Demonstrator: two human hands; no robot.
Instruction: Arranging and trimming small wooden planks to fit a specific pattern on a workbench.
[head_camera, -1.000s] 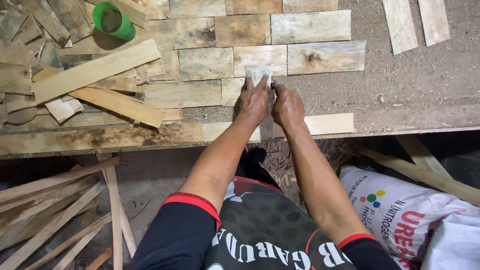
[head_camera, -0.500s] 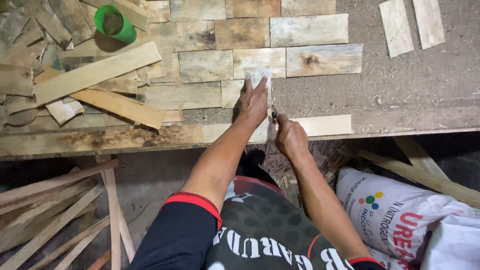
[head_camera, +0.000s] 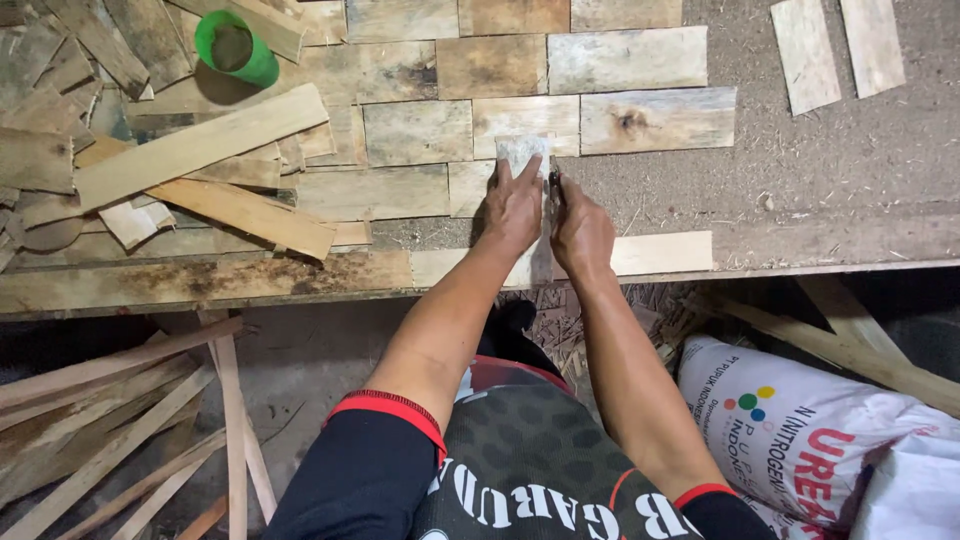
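Under both hands (head_camera: 545, 215), perhaps rough veneer (head_camera: 523, 152)

Only package I can spot is a big white sack (head_camera: 800, 440) slumped on the floor at the lower right, below the desk (head_camera: 200, 285) edge. It's got red and dark lettering plus a little cluster of coloured dots.

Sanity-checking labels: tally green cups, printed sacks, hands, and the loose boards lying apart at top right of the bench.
Green cup: 1
Printed sack: 1
Top-right boards: 2
Hands: 2 (left hand, right hand)
Total: 6
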